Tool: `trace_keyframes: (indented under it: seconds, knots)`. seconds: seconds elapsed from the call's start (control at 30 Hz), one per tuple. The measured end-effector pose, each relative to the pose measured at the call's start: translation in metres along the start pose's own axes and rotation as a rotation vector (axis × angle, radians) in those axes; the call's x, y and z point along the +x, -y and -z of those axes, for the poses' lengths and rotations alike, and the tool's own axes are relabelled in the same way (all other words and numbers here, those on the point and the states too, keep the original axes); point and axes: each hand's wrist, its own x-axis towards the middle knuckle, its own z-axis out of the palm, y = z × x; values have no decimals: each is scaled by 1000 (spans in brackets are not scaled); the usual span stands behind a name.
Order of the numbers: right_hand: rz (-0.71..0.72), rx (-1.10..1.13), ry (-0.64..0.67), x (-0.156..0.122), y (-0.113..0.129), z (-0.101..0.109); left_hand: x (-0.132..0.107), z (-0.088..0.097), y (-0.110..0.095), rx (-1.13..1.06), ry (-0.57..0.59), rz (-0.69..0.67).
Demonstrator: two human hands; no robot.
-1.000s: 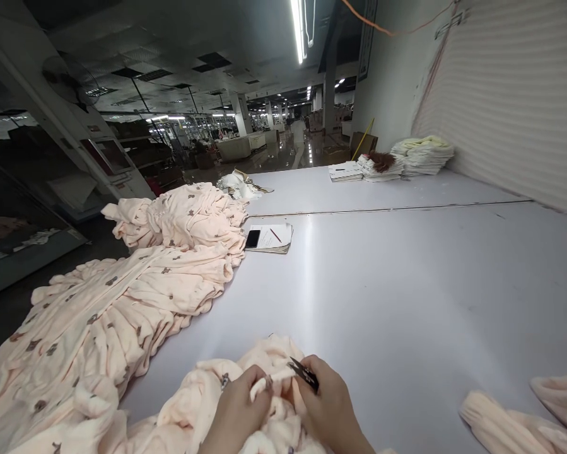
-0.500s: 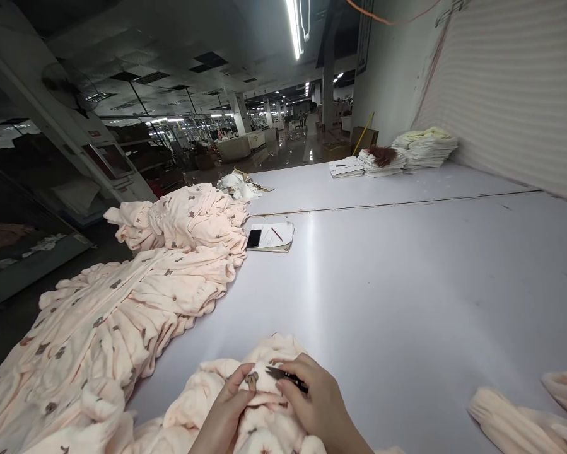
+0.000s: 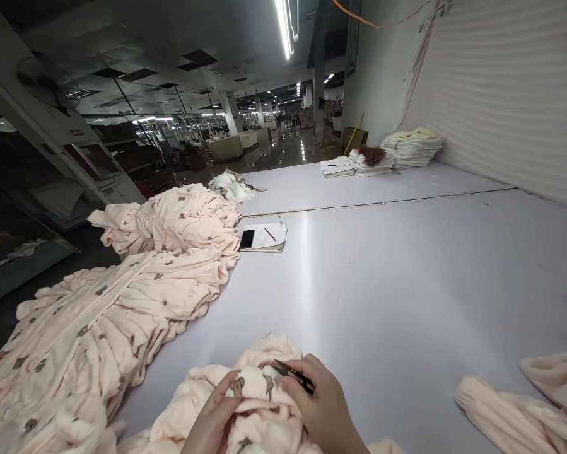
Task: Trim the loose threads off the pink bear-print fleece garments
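A soft pale pink fleece garment (image 3: 257, 413) with small brown animal prints lies bunched at the table's near edge. My left hand (image 3: 213, 407) pinches a fold of it between thumb and fingers, next to a printed bear. In my right hand (image 3: 318, 397) are small black thread snips (image 3: 295, 376), their pointed blades aimed left over the fabric. The fingers of that hand also rest against the cloth. Whether the blades touch any thread is too small to make out.
Along the left lies a large heap of matching pink garments (image 3: 122, 309). A notebook (image 3: 267, 236) with a phone (image 3: 247, 238) and a pen sits mid-table. Folded white cloth stacks (image 3: 410, 149) stand at the back right. More pink fabric (image 3: 505, 410) lies at right.
The snips have shifted slightly right on the garment, and more of the printed fabric shows between my hands. The whole view has turned a little to the right.
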Motion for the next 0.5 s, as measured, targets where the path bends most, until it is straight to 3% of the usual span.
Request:
trace_keyframes:
  seconds: [0.17, 0.23, 0.4, 0.43, 0.5]
  knots:
    - [91, 107, 99, -4, 4, 1, -1, 10, 2, 19, -65, -21]
    - [70, 112, 79, -3, 4, 2, 1, 15, 4, 19, -61, -19]
    - [-204, 106, -355, -18, -33, 5, 10, 25, 11, 43, -55, -45]
    - [-270, 146, -409, -23, -43, 2, 13, 25, 12, 72, -42, -40]
    - [-353, 277, -392, -33, -59, -8, 19, 24, 11, 168, -9, -12]
